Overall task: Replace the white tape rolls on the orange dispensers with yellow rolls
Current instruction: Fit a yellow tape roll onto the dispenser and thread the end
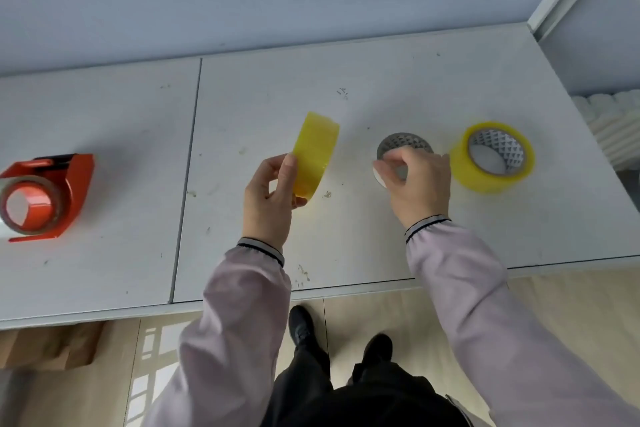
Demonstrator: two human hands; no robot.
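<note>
A: Nearest us, what are the hands doing?

B: The left hand (268, 199) is closed round a yellow roll (313, 156), thumb on its outer face, holding it on edge just above the table (346, 236); the right hand (417, 180) has its fingertips pinched down on a grey, nearly bare core (403, 144) that lies flat on the table, whether lifting it or setting it down I cannot tell.

A: And further out?

B: A second yellow roll (491, 156) lies flat just beside the right hand; well apart to the left sits an orange dispenser (48, 194), which carries a pale roll (31, 204) on its hub; I see only that one dispenser.

A: So which step is this?

B: I judge it the swap itself; a fresh roll is in hand, yet the dispenser in view looks not yet changed.

A: The next move?

B: Probably letting go of the core, reaching left, and pulling the pale roll off the hub; the yellow one must then slide on squarely, with its free end facing the cutter.
</note>
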